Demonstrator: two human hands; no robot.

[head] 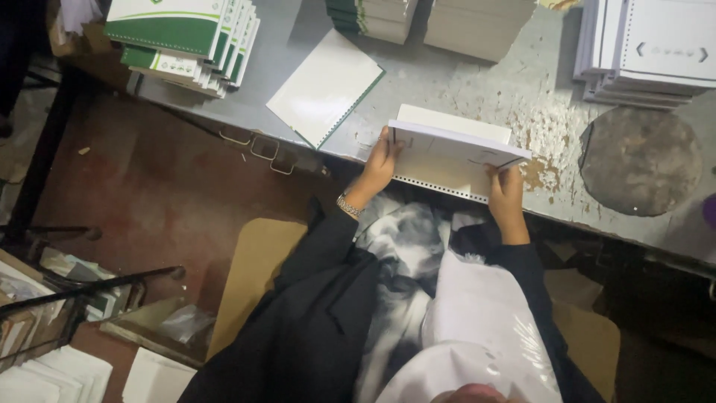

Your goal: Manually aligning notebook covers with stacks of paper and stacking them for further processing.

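Observation:
Both my hands hold a white stack of punched sheets (447,158) at the near edge of a grey worktable (514,82). My left hand (380,163) grips the stack's left end, with a bracelet at the wrist. My right hand (506,192) grips its right near corner. A row of small holes runs along the stack's near edge. The stack is tilted, its far side resting on the table.
A single white booklet with a green edge (324,86) lies left of the stack. Green-and-white booklets (186,41) are piled at the far left, white stacks (649,48) at the far right, a round dark pad (640,160) to the right. More paper (52,377) lies on the floor.

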